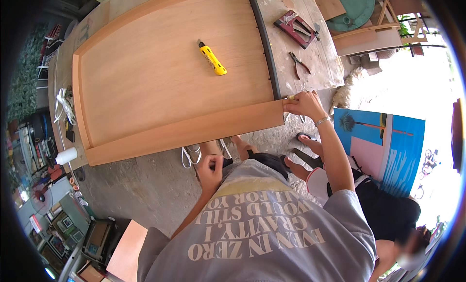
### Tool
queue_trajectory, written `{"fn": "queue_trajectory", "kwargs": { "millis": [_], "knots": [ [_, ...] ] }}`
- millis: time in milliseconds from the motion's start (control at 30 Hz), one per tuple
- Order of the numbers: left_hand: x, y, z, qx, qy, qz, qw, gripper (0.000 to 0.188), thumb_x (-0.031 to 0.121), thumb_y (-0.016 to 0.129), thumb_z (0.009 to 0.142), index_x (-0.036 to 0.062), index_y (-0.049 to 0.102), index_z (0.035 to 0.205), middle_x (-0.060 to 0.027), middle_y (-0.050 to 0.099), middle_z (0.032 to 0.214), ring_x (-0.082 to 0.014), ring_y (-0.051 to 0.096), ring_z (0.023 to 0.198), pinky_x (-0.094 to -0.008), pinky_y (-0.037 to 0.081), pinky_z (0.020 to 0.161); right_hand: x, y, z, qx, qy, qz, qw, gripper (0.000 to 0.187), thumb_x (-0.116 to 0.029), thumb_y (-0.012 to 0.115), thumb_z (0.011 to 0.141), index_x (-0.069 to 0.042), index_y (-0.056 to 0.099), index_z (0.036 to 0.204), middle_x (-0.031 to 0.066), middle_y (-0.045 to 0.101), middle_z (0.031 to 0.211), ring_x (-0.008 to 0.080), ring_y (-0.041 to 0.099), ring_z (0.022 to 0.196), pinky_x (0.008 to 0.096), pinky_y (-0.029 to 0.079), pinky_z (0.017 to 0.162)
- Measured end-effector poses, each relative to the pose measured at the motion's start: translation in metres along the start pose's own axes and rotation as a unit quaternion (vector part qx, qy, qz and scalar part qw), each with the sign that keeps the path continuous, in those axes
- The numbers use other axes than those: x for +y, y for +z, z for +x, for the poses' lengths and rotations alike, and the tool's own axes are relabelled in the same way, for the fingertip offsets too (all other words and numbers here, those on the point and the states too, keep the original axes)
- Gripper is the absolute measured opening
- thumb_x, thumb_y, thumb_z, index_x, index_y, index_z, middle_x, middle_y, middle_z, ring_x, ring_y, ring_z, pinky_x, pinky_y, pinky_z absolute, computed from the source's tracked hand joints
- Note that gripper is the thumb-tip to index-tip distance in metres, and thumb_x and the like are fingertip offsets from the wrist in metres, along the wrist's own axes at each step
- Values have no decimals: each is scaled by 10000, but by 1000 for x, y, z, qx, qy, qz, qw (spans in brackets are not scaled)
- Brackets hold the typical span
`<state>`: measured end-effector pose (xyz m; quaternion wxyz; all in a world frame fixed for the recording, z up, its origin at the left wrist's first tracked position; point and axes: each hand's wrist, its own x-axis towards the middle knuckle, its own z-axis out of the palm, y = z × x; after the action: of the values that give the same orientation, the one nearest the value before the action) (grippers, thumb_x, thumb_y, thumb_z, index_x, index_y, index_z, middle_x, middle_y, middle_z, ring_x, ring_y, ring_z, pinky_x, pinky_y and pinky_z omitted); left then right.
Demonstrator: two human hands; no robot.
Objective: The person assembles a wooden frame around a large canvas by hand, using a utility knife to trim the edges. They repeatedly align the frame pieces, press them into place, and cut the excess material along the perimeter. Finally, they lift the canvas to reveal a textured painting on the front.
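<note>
A large shallow wooden tray-like frame [184, 129] with a thin wood panel base lies on the worktable, a black strip [264, 44] along its right side. At its near right corner my right hand [307, 106] is closed, its fingertips against the wood, with a small yellowish thing [291, 97] showing at them. My left hand [210, 171] is curled in front of my shirt, apart from the frame; whether it holds anything is hidden. On the panel rests a yellow utility knife [212, 58].
A red staple gun [297, 29] and pliers [299, 65] lie on the worktable [320, 70] right of the frame. White cord [64, 107] and a white bottle [66, 156] are at the left. A person [383, 209] sits close by on my right near a blue painted board [407, 146]; a light-furred animal [350, 87] is beyond.
</note>
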<state>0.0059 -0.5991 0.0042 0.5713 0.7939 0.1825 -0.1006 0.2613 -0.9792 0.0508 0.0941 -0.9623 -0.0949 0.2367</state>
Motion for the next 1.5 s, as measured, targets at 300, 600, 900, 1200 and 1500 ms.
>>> {"fn": "queue_trajectory", "kwargs": {
  "millis": [300,600,900,1200,1500],
  "knots": [
    [22,89,68,20,-254,-653,713,425,312,713,975,182,522,1331,2,640,1255,-176,583,1184,-373,448,1039,-4,-14,-6,-31,43,46,997,606,-656,760,695,-50,744,676,184,687,671,340,694,706,447,508,828],
    [-6,52,40,50,-241,-494,834,533,414,681,984,181,434,1394,-40,632,1245,-192,623,1092,-396,492,961,20,65,-7,-77,-30,434,897,358,-303,833,827,-1,702,967,136,738,887,219,699,774,385,546,728],
    [-60,-171,62,515,-111,-206,824,1229,344,863,828,-63,-43,1551,-285,189,1567,-371,313,1437,-498,317,1186,-68,64,-56,326,13,186,927,230,-164,646,965,-23,630,1146,177,625,1238,381,585,1166,468,431,1020],
    [-141,-465,89,551,-65,184,811,1299,480,953,643,-154,215,1504,-342,356,1489,-415,359,1421,-500,339,1164,-216,45,21,288,-132,49,947,438,-240,651,976,-33,542,1347,199,544,1360,395,496,1285,516,378,1083],
    [-158,-566,99,382,-69,-30,921,539,359,829,865,-25,668,1207,-94,706,1073,-186,646,1008,-302,503,901,-264,67,152,248,-6,-42,968,669,-416,662,964,-23,447,1461,244,544,1212,389,543,1144,504,443,984]
  ]
}}
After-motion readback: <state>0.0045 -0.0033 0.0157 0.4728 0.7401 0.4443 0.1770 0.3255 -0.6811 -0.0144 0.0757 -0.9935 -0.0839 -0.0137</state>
